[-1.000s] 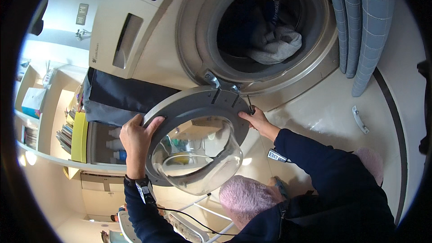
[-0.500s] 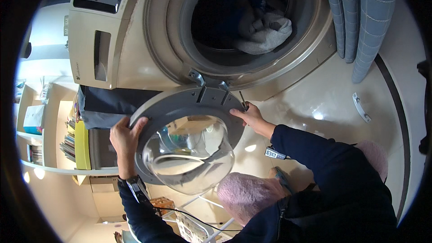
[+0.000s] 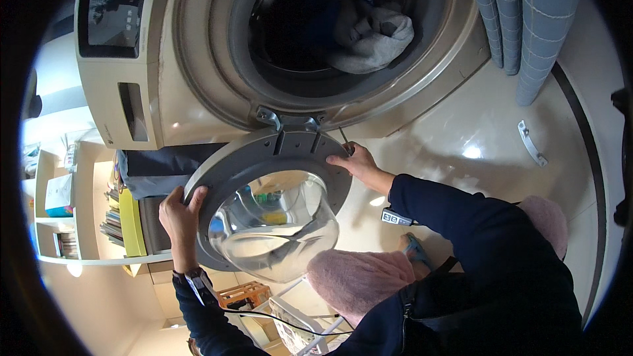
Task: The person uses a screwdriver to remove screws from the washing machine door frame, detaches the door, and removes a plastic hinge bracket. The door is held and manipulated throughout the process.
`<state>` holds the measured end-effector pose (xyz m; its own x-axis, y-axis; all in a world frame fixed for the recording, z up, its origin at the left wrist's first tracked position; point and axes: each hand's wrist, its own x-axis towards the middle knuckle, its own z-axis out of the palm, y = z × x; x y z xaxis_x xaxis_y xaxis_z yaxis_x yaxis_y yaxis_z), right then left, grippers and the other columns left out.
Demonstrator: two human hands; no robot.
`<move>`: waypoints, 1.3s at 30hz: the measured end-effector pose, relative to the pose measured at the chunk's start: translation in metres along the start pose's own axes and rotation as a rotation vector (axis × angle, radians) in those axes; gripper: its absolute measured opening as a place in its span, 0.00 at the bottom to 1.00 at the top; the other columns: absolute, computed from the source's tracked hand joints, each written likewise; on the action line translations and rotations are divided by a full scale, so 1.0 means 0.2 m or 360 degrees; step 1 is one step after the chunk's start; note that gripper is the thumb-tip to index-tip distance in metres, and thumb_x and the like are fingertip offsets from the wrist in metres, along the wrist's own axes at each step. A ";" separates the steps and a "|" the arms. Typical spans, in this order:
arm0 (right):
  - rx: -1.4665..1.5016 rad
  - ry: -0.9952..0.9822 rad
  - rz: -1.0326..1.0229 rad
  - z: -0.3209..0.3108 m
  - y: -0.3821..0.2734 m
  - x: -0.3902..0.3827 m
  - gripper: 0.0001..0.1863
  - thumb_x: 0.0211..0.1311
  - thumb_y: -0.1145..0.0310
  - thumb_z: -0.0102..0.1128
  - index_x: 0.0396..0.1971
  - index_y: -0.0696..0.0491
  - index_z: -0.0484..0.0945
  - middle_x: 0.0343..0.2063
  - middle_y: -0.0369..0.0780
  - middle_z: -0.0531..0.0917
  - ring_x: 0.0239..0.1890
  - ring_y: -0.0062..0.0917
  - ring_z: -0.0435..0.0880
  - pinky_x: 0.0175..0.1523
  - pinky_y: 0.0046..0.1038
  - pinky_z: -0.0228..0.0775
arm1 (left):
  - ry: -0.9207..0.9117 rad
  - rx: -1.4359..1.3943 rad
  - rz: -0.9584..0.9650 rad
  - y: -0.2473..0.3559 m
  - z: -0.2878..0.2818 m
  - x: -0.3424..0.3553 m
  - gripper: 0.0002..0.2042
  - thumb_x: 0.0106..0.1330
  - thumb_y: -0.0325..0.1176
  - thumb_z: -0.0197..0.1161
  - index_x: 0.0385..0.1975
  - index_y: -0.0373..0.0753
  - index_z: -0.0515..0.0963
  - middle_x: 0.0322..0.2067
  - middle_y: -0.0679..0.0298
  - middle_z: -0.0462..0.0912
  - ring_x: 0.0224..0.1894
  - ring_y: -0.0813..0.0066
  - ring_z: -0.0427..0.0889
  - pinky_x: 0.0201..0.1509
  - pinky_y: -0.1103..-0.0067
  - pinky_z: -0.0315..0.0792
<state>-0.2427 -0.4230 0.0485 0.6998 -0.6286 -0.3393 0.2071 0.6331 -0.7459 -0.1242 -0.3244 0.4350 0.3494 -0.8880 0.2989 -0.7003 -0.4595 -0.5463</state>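
Your left hand (image 3: 179, 221) is gripping the washer door (image 3: 273, 231) at nine o'clock, thumb over; opening's looking done, closing isn't. Hinge (image 3: 269, 117) is sitting at twelve, fastening unclear. Your right hand (image 3: 361, 166) is pinching two o'clock, seemingly keeping a thin tool (image 3: 343, 136).

Door ring (image 3: 300, 157) appears matt plastic; door bowl (image 3: 275, 229) is smooth and glossy; hinge (image 3: 268, 117) is shiny metal; floor (image 3: 438, 158) is glossy; trousers (image 3: 356, 282) are fleecy cloth.
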 end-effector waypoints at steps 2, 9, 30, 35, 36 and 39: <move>-0.0087 0.0048 -0.0079 -0.02 0.00 -0.02 0.36 0.41 0.41 0.76 0.37 0.58 0.77 0.28 0.39 0.82 0.31 0.25 0.81 0.37 0.26 0.73 | -0.0048 0.0000 -0.0059 0.00 -0.01 -0.02 0.34 0.54 0.64 0.66 0.16 0.31 0.70 0.13 0.50 0.70 0.16 0.51 0.69 0.24 0.67 0.66; -0.0194 0.0054 -0.0185 -0.06 -0.04 -0.02 0.41 0.39 0.36 0.74 0.41 0.59 0.78 0.33 0.44 0.84 0.39 0.31 0.83 0.45 0.29 0.72 | -0.0004 -0.0090 -0.0074 0.00 -0.08 -0.15 0.33 0.55 0.62 0.67 0.16 0.31 0.70 0.13 0.50 0.69 0.16 0.54 0.65 0.23 0.68 0.64; -0.0263 -0.0028 -0.0241 0.08 -0.16 -0.29 0.38 0.40 0.42 0.77 0.40 0.61 0.76 0.36 0.43 0.81 0.41 0.26 0.79 0.47 0.26 0.70 | 0.0193 -0.0675 -0.0047 -0.57 -0.02 -0.24 0.30 0.52 0.54 0.72 0.18 0.31 0.63 0.15 0.66 0.55 0.22 0.78 0.56 0.22 0.76 0.51; -0.0175 0.0033 -0.0327 0.07 -0.12 -0.23 0.30 0.43 0.56 0.79 0.41 0.58 0.76 0.37 0.37 0.79 0.36 0.20 0.78 0.37 0.22 0.73 | 0.0379 -0.0564 0.0146 -0.59 0.08 -0.28 0.32 0.52 0.60 0.66 0.19 0.29 0.67 0.16 0.56 0.61 0.21 0.65 0.63 0.25 0.69 0.57; -0.0158 0.0019 -0.0305 0.07 -0.11 -0.23 0.29 0.43 0.58 0.79 0.41 0.57 0.75 0.36 0.36 0.78 0.34 0.18 0.77 0.34 0.21 0.72 | 0.0318 -0.0416 0.0184 -0.59 0.08 -0.32 0.33 0.52 0.62 0.64 0.20 0.30 0.67 0.17 0.55 0.62 0.21 0.62 0.63 0.26 0.68 0.58; -0.0167 -0.0008 -0.0274 0.05 -0.07 -0.24 0.27 0.40 0.67 0.80 0.39 0.55 0.74 0.35 0.34 0.76 0.30 0.16 0.76 0.25 0.20 0.71 | 0.0344 -0.0397 0.0263 -0.57 0.13 -0.42 0.35 0.49 0.67 0.64 0.20 0.31 0.67 0.18 0.55 0.65 0.22 0.58 0.65 0.28 0.67 0.59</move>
<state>-0.2728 -0.3966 0.0817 0.6638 -0.7211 -0.1987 0.2518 0.4656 -0.8484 -0.0566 -0.1978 0.4514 0.0981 -0.9132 0.3956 -0.8758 -0.2680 -0.4014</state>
